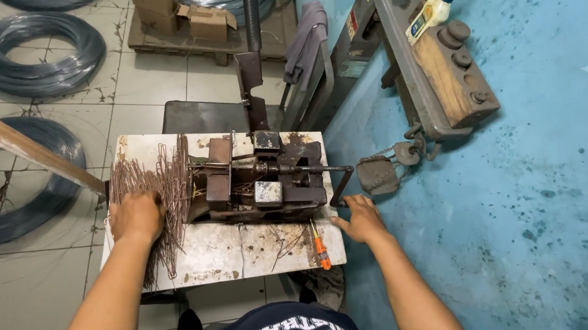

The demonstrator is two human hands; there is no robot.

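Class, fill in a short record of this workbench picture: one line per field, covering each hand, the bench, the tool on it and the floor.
left hand: on the wire pieces
right hand: at the crank by the table edge
machine: rusty, mid-table
screwdriver: orange, near right hand
floor: wire coils, tiles

1. Two hands: left hand (136,216), right hand (360,220).
2. One desk (223,256), bearing one rusty metal machine (259,179).
3. One heap of thin bent wires (165,186), too many to count.
4. One orange screwdriver (320,248).
5. Three dark wire coils (31,54) on the floor.
6. Two cardboard boxes (210,22).
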